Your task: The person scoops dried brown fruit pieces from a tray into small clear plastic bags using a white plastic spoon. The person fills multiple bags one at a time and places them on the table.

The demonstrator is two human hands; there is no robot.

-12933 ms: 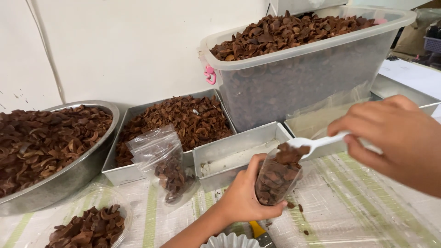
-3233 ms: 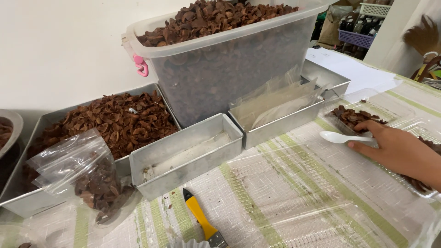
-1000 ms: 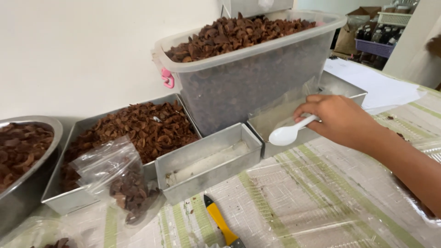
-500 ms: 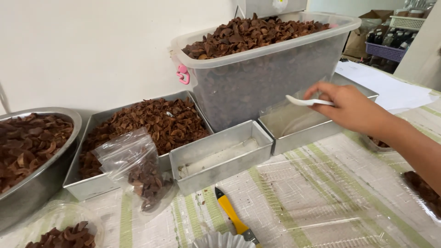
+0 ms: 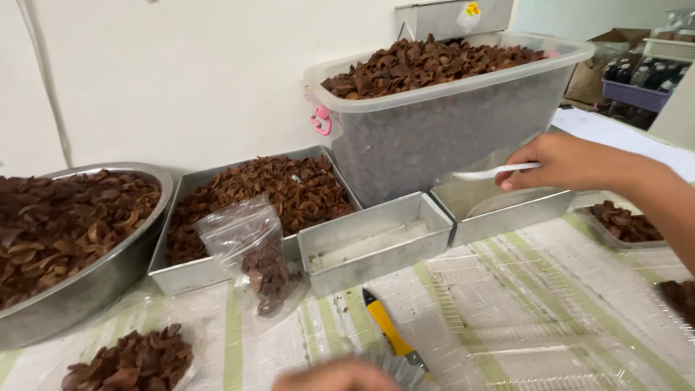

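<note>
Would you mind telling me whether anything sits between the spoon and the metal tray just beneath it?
Nothing visible does: the right hand holds the white spoon directly over the open metal tray, with clear air between.

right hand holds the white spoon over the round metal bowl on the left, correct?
Not quite. The right hand does hold the white spoon, but over the rectangular metal tray at the right, in front of the clear plastic bin. The round metal bowl sits far off at the left. The head view shows this.
</note>
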